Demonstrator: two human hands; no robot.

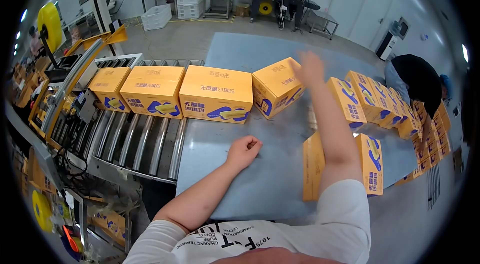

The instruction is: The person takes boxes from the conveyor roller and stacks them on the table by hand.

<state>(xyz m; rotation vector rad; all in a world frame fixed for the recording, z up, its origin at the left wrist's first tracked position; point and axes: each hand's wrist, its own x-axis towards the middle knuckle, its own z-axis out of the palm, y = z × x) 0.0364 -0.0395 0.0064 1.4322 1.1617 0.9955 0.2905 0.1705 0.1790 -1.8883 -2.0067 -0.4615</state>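
Note:
My left hand (245,150) rests over the metal table in a loose fist, with nothing visible in it. Stretched far forward, my right hand (310,68) is blurred by motion at the right end of a yellow carton (272,81); whether it grips or only touches the carton I cannot tell. This carton sits turned at an angle. To its left stands another yellow carton (216,91) with blue print, followed by a carton (152,89) and a further one (107,86) on the rollers. Under my right forearm, a carton (312,169) is partly hidden.
A roller conveyor (145,136) meets the table (225,46) on the left, beside a tape machine frame (75,76). More cartons (345,99) line the right side. A person in a dark cap (417,81) bends over there. Crates (190,1) stand at the back.

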